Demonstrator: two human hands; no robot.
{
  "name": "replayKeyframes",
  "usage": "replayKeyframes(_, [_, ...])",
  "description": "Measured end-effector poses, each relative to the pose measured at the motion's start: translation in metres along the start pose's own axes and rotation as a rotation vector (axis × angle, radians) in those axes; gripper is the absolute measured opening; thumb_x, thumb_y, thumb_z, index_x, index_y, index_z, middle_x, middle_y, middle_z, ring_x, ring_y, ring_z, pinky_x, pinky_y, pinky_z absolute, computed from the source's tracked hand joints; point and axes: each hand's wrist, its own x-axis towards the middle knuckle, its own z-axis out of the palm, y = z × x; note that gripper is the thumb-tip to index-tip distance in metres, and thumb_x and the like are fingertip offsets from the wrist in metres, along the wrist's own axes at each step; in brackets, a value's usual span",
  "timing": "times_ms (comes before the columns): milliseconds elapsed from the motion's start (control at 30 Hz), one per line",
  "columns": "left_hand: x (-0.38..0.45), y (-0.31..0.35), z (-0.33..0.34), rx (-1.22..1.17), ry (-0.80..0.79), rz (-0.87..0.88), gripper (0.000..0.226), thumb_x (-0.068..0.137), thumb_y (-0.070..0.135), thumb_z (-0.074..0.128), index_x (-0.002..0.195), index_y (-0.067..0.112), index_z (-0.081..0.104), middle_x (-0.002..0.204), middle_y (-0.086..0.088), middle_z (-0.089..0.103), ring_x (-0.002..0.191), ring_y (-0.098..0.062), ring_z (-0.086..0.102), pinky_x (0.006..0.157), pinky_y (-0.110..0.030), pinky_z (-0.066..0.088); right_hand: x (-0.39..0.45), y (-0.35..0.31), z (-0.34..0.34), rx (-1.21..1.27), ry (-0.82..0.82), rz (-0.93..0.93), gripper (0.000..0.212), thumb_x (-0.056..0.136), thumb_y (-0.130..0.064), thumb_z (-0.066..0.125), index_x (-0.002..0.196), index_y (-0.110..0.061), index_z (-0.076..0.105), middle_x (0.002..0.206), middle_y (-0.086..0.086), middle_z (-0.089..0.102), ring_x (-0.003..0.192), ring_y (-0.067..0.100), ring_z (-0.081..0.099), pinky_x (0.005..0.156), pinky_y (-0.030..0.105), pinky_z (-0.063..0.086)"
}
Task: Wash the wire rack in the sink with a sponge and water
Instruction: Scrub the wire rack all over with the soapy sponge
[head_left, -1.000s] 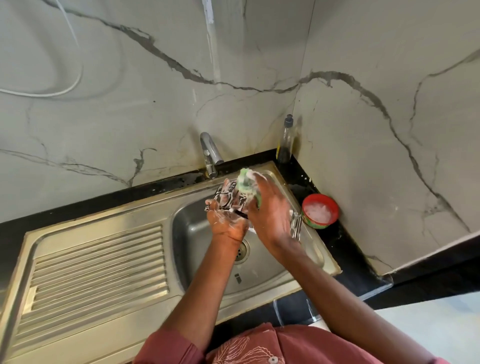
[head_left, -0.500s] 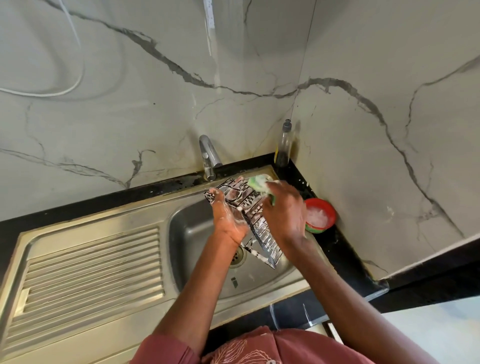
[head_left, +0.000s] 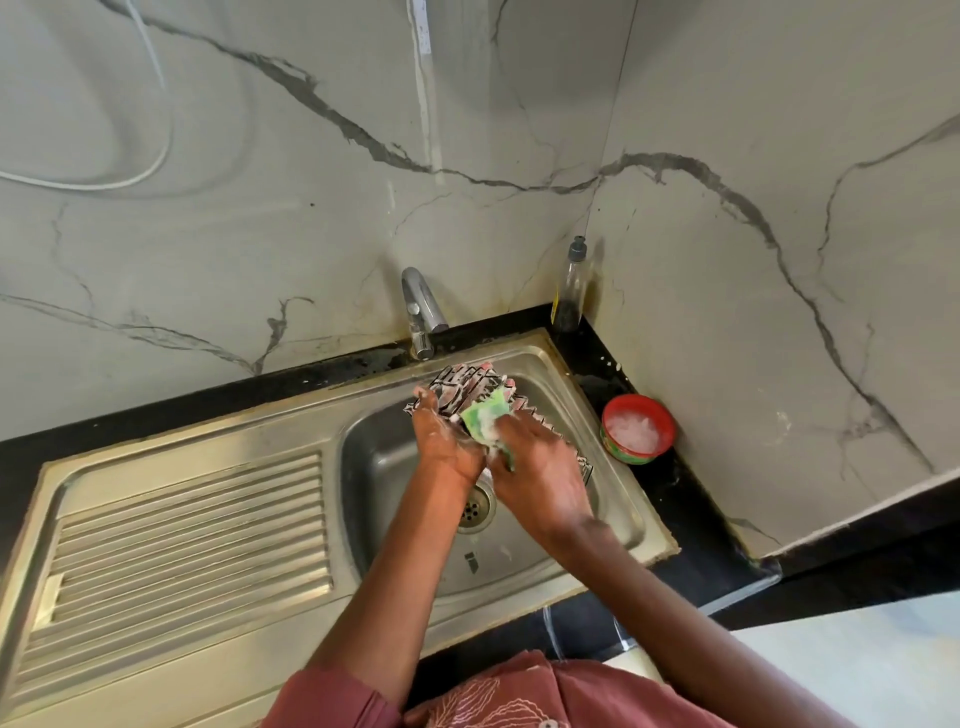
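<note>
A soapy wire rack is held tilted over the steel sink, its far end near the back rim. My left hand grips the rack from the left side, thumb on top. My right hand holds a foamy green sponge and presses it against the rack's upper face. The rack's lower right part shows past my right hand; its middle is hidden by both hands.
The tap stands just behind the rack; no water stream shows. A red bowl of white soap sits on the black counter at the right, a clear bottle in the corner. The ribbed drainboard lies to the left.
The sponge has slid from the rack's far upper end down toward its middle, and my right hand has moved left, closer to my left hand. The rack is still gripped.
</note>
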Motion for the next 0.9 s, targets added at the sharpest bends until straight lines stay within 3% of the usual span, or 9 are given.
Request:
replayKeyframes(100, [-0.007,0.002,0.003,0.041,0.031,0.061,0.027,0.103,0.037,0.045,0.113,0.017,0.06,0.116,-0.02,0.072,0.107,-0.038,0.066,0.088,-0.044,0.05,0.019,0.029,-0.007,-0.002,0.134,0.138,0.027,0.083,0.002,0.06,0.105,-0.011,0.065,0.111,0.006,0.068,0.084,0.02,0.07,0.058,0.031,0.059])
replayKeyframes(200, [-0.007,0.001,0.003,0.037,0.031,0.077,0.019,0.103,0.032,0.043,0.098,0.023,0.058,0.111,-0.018,0.073,0.1,-0.041,0.067,0.081,-0.051,0.051,0.026,0.042,-0.008,0.035,0.187,0.18,0.024,0.08,0.005,0.065,0.1,-0.008,0.066,0.107,0.009,0.069,0.08,0.024,0.069,0.056,0.035,0.059])
replayKeyframes(267, [-0.001,0.006,-0.001,0.033,0.052,0.072,0.031,0.101,0.04,0.042,0.12,0.023,0.06,0.122,-0.02,0.073,0.117,-0.046,0.065,0.092,-0.051,0.052,0.012,0.035,0.002,0.059,0.132,0.088,0.023,0.083,0.002,0.07,0.103,-0.01,0.069,0.112,0.007,0.068,0.086,0.02,0.068,0.06,0.025,0.056])
replayKeyframes(333, [0.018,0.013,-0.006,0.015,0.055,-0.002,0.055,0.098,0.046,0.037,0.139,0.015,0.057,0.133,-0.023,0.067,0.127,-0.048,0.061,0.103,-0.063,0.047,-0.004,0.034,0.009,0.078,0.074,0.006,0.024,0.085,-0.006,0.07,0.108,-0.015,0.069,0.115,0.004,0.066,0.099,0.02,0.063,0.072,0.029,0.054])
replayKeyframes(433, [0.015,0.02,-0.002,0.047,0.063,0.001,0.056,0.105,0.043,0.031,0.143,0.011,0.055,0.125,-0.024,0.071,0.103,-0.044,0.071,0.076,-0.061,0.059,0.003,0.05,0.005,0.182,0.086,0.142,0.028,0.088,-0.022,0.072,0.114,-0.03,0.065,0.129,0.001,0.055,0.12,0.02,0.052,0.093,0.037,0.05])
replayKeyframes(533, [0.016,0.023,-0.004,-0.023,0.078,0.008,0.049,0.107,0.036,0.032,0.141,0.009,0.055,0.12,-0.028,0.072,0.085,-0.047,0.073,0.056,-0.061,0.059,0.009,0.052,-0.001,0.384,0.013,0.273,0.026,0.095,-0.03,0.067,0.119,-0.036,0.059,0.129,-0.009,0.059,0.118,0.007,0.056,0.095,0.034,0.053])
replayKeyframes(633, [0.003,0.022,0.003,-0.052,0.035,0.005,0.045,0.102,0.034,0.049,0.138,0.007,0.054,0.127,-0.031,0.065,0.091,-0.045,0.071,0.062,-0.058,0.057,0.007,0.042,-0.001,0.503,-0.003,0.303,0.029,0.098,-0.033,0.064,0.121,-0.047,0.058,0.12,-0.022,0.063,0.109,-0.006,0.059,0.088,0.027,0.054])
replayKeyframes(733, [-0.003,0.023,0.009,-0.003,-0.01,-0.011,0.061,0.091,0.031,0.071,0.14,0.002,0.05,0.12,-0.032,0.064,0.08,-0.048,0.075,0.063,-0.055,0.058,0.008,0.035,0.001,0.682,0.03,0.397,0.039,0.098,-0.028,0.066,0.109,-0.064,0.055,0.109,-0.02,0.067,0.097,-0.001,0.066,0.079,0.031,0.059])
replayKeyframes(900, [-0.004,0.024,0.015,0.21,-0.101,0.062,0.09,0.073,0.047,0.084,0.144,0.003,0.05,0.129,-0.028,0.066,0.11,-0.046,0.069,0.09,-0.062,0.054,0.013,0.033,-0.002,0.818,0.003,0.465,0.032,0.097,-0.033,0.067,0.111,-0.059,0.057,0.118,-0.018,0.065,0.107,0.011,0.066,0.083,0.035,0.06])
